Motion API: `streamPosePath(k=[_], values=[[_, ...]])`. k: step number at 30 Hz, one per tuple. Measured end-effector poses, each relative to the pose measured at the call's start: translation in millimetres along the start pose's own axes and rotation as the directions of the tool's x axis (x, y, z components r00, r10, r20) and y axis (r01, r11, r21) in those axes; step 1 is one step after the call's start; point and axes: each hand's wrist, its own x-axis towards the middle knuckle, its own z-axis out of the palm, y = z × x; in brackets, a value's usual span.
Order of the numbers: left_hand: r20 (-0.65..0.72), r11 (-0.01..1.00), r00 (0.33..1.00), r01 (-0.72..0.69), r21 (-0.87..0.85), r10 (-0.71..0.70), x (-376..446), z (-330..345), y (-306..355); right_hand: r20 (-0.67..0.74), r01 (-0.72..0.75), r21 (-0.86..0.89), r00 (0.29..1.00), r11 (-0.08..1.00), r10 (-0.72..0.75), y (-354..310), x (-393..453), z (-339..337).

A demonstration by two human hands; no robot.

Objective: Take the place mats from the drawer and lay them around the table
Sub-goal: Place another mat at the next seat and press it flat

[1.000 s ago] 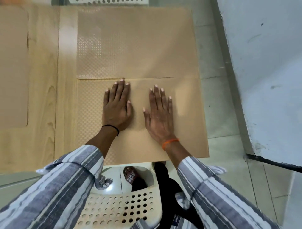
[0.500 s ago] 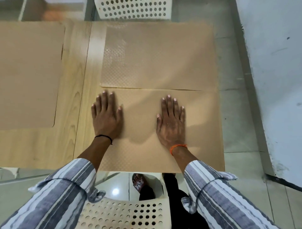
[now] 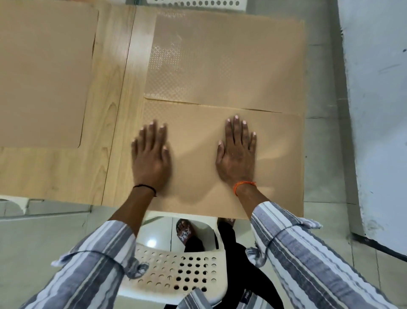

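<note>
A tan place mat (image 3: 279, 165) lies at the near right end of the light wooden table (image 3: 110, 105). My left hand (image 3: 152, 158) lies flat, fingers straight, over the mat's left edge. My right hand (image 3: 237, 156) presses flat on the mat's middle. Beyond it a second tan mat (image 3: 231, 64) with a dotted texture lies edge to edge with the near one. A third mat (image 3: 41, 75) covers the table's left part.
A cream perforated plastic chair (image 3: 182, 273) stands between me and the table, my sandalled foot (image 3: 185, 231) under it. Another perforated chair (image 3: 198, 2) shows at the far edge. A white wall (image 3: 378, 110) runs along the right, with tiled floor (image 3: 326, 154) between.
My hands have slid apart across the near mat: the left one moved to the mat's left edge, the right one further right. The view shifted too.
</note>
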Motion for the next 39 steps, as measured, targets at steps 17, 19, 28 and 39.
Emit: streamPosePath(k=[17, 19, 28, 39], values=[[0.004, 0.999, 0.999, -0.043, 0.007, 0.043, -51, 12, 33, 0.052, 0.039, 0.009, 0.998, 0.999, -0.04, 13, -17, -8], [0.006, 0.999, 0.999, -0.036, 0.003, 0.036, -51, 12, 33, 0.063, 0.033, -0.012, 0.997, 0.999, -0.032, 38, -36, -14], [0.014, 1.0, 1.0, -0.027, 0.006, 0.027, -51, 12, 35, 0.061, 0.012, 0.07, 0.998, 0.997, -0.017, 17, -121, -24], [-0.022, 1.0, 1.0, 0.001, -0.012, -0.001, -54, 7, 39, 0.117, 0.178, 0.006, 0.977, 0.984, -0.178, 49, -137, -22]])
